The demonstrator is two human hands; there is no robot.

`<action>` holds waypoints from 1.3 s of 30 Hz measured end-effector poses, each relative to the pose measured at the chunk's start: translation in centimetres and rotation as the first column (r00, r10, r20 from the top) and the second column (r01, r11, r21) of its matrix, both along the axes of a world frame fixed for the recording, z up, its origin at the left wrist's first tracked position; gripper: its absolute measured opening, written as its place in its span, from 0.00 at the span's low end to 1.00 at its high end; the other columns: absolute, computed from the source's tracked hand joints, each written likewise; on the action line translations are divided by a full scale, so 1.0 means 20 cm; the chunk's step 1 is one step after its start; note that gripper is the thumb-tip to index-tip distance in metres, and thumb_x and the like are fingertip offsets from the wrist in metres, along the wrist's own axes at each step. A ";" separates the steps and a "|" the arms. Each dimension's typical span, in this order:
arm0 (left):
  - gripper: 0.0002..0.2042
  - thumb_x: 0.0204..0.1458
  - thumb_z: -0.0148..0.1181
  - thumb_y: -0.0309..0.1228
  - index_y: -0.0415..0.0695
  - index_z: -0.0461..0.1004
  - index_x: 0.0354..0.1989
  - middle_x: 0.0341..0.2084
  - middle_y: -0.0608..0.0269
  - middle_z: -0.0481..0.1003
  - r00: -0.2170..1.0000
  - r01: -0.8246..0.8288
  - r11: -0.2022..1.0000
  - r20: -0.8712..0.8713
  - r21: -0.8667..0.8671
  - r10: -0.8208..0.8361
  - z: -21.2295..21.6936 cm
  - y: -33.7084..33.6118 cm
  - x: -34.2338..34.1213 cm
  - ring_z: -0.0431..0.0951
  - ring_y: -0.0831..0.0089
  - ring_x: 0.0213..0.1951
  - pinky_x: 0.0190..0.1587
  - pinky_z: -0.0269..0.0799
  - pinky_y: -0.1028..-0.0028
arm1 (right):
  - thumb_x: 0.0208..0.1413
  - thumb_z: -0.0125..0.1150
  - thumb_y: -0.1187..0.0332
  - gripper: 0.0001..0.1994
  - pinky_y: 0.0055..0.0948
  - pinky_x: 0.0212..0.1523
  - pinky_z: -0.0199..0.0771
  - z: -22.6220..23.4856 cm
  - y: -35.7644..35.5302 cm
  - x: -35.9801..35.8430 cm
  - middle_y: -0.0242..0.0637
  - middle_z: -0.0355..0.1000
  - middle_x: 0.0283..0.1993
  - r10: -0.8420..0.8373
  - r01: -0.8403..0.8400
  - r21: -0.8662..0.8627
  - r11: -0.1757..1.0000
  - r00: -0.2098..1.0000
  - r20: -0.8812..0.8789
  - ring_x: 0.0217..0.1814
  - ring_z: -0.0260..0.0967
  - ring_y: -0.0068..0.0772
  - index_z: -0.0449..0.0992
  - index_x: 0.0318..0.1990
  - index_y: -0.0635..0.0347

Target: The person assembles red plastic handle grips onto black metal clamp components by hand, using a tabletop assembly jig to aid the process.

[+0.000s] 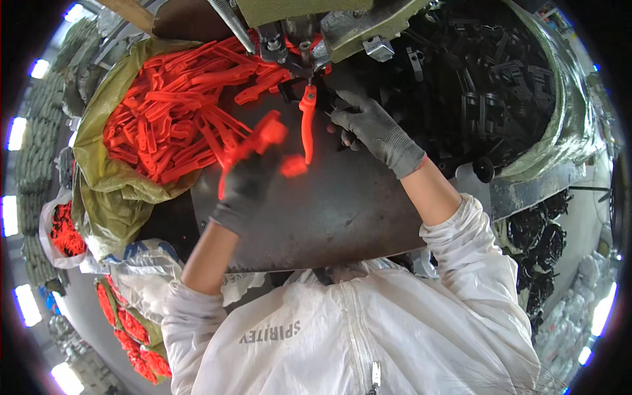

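My left hand (243,187), in a dark grey glove and smeared by motion, is closed around a few red plastic levers (266,133) that stick out past its fingers. My right hand (372,128), in a grey glove, grips a dark part (325,99) at the machine's tool, its fingers partly hidden beneath it. A red lever (307,128) hangs down from that dark part, its upper end right below the metal punch (305,56). The lever's lower end comes close to the red pieces by my left hand.
A heaped pile of red levers (178,99) spills from a yellow-green woven sack (99,151) on the left. At the right, a greenish sack (569,85) holds many black parts (484,112). The metal worktable (342,214) ends close before me; the green machine body (296,12) overhangs its far side.
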State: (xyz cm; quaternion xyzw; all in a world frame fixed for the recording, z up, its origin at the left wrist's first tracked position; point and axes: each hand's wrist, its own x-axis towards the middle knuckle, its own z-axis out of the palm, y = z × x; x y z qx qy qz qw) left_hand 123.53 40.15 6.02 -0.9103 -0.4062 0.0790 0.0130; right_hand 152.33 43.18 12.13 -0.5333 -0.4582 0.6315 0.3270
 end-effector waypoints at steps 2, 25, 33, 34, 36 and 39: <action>0.21 0.54 0.64 0.33 0.54 0.74 0.57 0.54 0.62 0.74 0.975 -0.216 0.970 0.083 0.112 0.208 0.04 0.12 -0.12 0.81 0.52 0.47 0.47 0.81 0.56 | 0.65 0.58 0.69 0.28 0.19 0.24 0.70 0.01 -0.03 -0.03 0.35 0.76 0.36 -0.019 0.019 -0.005 1.000 1.000 0.002 0.24 0.68 0.15 0.63 0.72 0.61; 0.13 0.66 0.54 0.37 0.38 0.75 0.43 0.30 0.62 0.78 0.100 0.013 0.441 0.440 -0.897 0.892 0.33 0.15 0.35 0.77 0.72 0.27 0.31 0.75 0.69 | 0.60 0.63 0.69 0.27 0.46 0.43 0.81 -0.08 0.18 0.52 0.54 0.78 0.45 -0.826 -0.049 0.884 0.465 0.336 0.453 0.46 0.80 0.51 0.64 0.66 0.66; 0.17 0.66 0.54 0.41 0.38 0.77 0.49 0.35 0.61 0.80 0.134 0.136 0.451 0.467 -0.882 0.874 0.40 0.38 0.38 0.81 0.73 0.36 0.40 0.79 0.72 | 0.65 0.59 0.69 0.26 0.18 0.32 0.74 0.07 0.07 0.10 0.33 0.78 0.41 -0.200 0.213 0.041 0.976 0.958 -0.204 0.33 0.70 0.16 0.66 0.70 0.61; 0.17 0.66 0.54 0.39 0.37 0.77 0.51 0.38 0.61 0.80 0.169 0.129 0.412 0.429 -0.902 0.887 0.42 0.39 0.37 0.81 0.73 0.38 0.41 0.80 0.71 | 0.65 0.58 0.71 0.24 0.16 0.29 0.70 0.08 0.06 0.07 0.33 0.78 0.41 -0.198 0.210 0.058 0.976 0.966 -0.166 0.30 0.67 0.15 0.68 0.68 0.61; 0.17 0.67 0.54 0.38 0.36 0.77 0.52 0.40 0.62 0.81 0.200 0.119 0.372 0.389 -0.921 0.899 0.44 0.40 0.35 0.81 0.73 0.40 0.43 0.81 0.70 | 0.64 0.58 0.71 0.25 0.16 0.29 0.69 0.04 0.05 0.05 0.32 0.78 0.41 -0.173 0.196 0.109 0.975 0.966 -0.193 0.30 0.67 0.15 0.67 0.69 0.61; 0.16 0.66 0.55 0.37 0.36 0.77 0.51 0.41 0.59 0.80 0.183 0.099 0.380 0.392 -0.920 0.902 0.42 0.38 0.38 0.81 0.73 0.39 0.42 0.82 0.70 | 0.64 0.58 0.70 0.27 0.16 0.28 0.68 0.02 0.06 0.08 0.32 0.78 0.41 -0.222 0.253 0.127 0.959 0.951 -0.213 0.29 0.66 0.15 0.65 0.71 0.61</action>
